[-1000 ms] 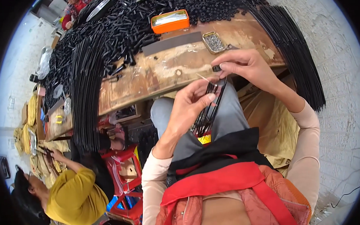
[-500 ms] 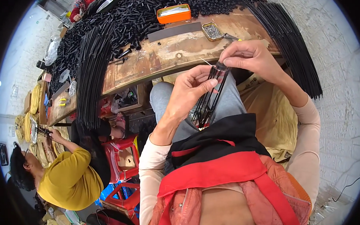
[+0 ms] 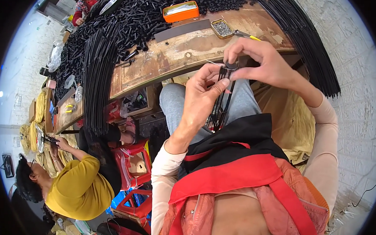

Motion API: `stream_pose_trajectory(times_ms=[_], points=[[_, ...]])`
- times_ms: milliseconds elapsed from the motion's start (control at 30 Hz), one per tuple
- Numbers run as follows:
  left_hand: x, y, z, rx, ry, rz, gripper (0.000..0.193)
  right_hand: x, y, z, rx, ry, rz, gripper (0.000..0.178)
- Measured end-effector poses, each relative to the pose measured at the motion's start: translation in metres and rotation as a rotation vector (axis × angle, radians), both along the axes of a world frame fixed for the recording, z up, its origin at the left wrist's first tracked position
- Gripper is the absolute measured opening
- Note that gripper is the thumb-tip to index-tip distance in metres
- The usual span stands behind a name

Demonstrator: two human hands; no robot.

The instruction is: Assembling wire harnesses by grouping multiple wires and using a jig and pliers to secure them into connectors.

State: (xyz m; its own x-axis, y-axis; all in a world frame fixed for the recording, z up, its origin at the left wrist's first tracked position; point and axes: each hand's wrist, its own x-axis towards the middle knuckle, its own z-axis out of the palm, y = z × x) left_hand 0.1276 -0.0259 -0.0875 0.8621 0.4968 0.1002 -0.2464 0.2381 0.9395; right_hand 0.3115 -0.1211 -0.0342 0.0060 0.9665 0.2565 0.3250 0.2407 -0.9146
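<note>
The left hand (image 3: pixel 204 96) is closed around a small bundle of thin black rods (image 3: pixel 219 105), thumb pressed across them near the top, over the lap just below the edge of the wooden bench (image 3: pixel 164 59). The right hand (image 3: pixel 265 63) pinches the bundle's upper end, where there seems to be a small dark ring, though it is too small to tell for sure. The rods look light, stiff and smooth, likely to slide past one another, so the sound hold is near the top, fingers wrapped tight. Many more black rods (image 3: pixel 98 75) hang over the bench, with an orange tin (image 3: pixel 181 11) behind.
</note>
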Motion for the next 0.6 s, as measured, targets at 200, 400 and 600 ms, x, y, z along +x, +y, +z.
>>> stream_pose_trajectory(times_ms=[200, 400, 600], points=[[0.006, -0.018, 0.003, -0.023, -0.06, 0.182, 0.02, 0.003, -0.006, 0.0, 0.085, 0.118, -0.026, 0.02], [0.005, -0.002, 0.002, -0.026, 0.016, 0.053, 0.015, 0.018, -0.007, -0.013, 0.057, 0.199, 0.015, 0.025], [0.008, 0.001, -0.01, -0.162, 0.014, -0.091, 0.017, 0.02, -0.003, -0.034, 0.164, 0.474, 0.168, 0.025]])
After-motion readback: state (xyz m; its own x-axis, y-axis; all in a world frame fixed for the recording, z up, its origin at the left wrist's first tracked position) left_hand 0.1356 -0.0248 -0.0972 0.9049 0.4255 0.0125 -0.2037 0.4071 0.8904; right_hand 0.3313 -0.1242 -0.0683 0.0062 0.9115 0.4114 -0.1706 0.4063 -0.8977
